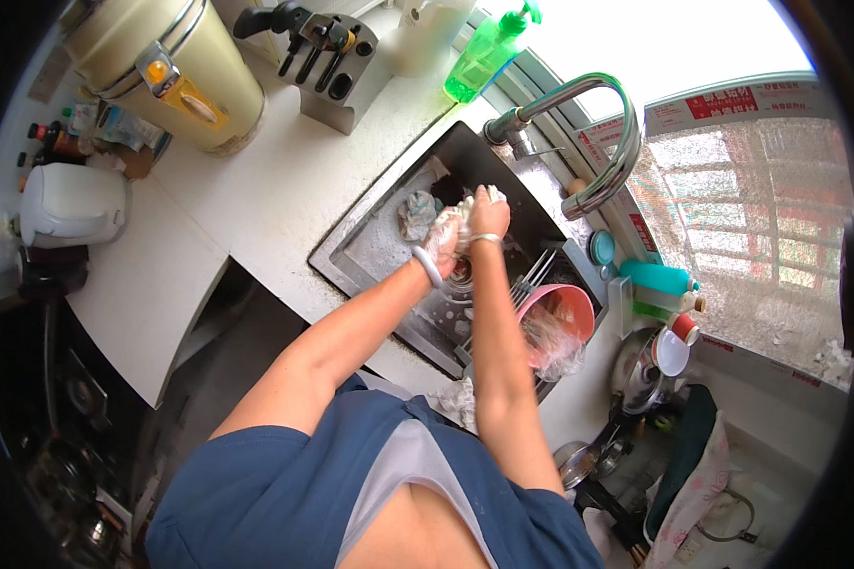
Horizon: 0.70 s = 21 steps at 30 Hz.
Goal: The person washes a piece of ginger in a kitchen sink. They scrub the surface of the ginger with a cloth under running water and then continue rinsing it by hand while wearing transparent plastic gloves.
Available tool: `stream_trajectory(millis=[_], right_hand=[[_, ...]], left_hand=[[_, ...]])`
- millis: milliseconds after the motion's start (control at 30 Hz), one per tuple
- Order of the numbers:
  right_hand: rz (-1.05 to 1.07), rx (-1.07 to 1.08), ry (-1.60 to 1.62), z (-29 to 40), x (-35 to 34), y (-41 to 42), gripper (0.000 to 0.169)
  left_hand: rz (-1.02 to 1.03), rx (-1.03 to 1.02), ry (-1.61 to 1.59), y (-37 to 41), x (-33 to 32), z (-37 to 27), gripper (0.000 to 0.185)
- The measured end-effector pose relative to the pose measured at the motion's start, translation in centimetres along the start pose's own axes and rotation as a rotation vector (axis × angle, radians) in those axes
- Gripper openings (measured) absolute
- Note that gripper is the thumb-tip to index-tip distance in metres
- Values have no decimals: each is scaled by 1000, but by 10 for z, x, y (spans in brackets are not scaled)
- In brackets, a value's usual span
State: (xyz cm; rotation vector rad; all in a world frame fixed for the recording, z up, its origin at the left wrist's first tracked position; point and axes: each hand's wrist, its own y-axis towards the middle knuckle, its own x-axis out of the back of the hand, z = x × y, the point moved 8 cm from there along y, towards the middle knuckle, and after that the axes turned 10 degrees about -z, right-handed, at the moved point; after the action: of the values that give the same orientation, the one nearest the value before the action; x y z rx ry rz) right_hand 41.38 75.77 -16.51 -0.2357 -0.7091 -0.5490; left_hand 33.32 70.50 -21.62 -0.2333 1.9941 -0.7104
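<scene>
Over the dark kitchen sink (370, 235), my left hand (443, 242) and my right hand (490, 215) are both closed on a wet, whitish cloth (464, 211), bunched between them. Suds cover my left hand, and a white bangle circles that wrist; a thin pale bracelet is on the right wrist. Left of the hands, a crumpled white and bluish cloth (417, 215) lies in the foamy sink. A dark item (447, 190) rests just behind it. The drain (461, 272) shows below my hands.
A chrome faucet (623, 156) arches at the right. A pink bowl (575, 307) with clear plastic sits on a metal rack (534, 276) over the sink. Behind stand a green pump bottle (480, 60) and a knife block (349, 78). Another white cloth (458, 402) lies at the front edge.
</scene>
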Motion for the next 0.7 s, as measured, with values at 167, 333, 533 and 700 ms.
stream_trajectory(millis=[167, 333, 533, 700], right_hand=[[123, 124, 76, -18, -5, -29, 39], [69, 611, 30, 60, 11, -137, 37], [279, -101, 122, -44, -25, 17, 47], [34, 606, 74, 37, 6, -118, 36]], left_hand=[[-139, 276, -150, -1, 4, -5, 23], [274, 292, -382, 24, 33, -20, 46], [0, 41, -18, -3, 9, 16, 32], [-56, -113, 234, 42, 70, -30, 26]])
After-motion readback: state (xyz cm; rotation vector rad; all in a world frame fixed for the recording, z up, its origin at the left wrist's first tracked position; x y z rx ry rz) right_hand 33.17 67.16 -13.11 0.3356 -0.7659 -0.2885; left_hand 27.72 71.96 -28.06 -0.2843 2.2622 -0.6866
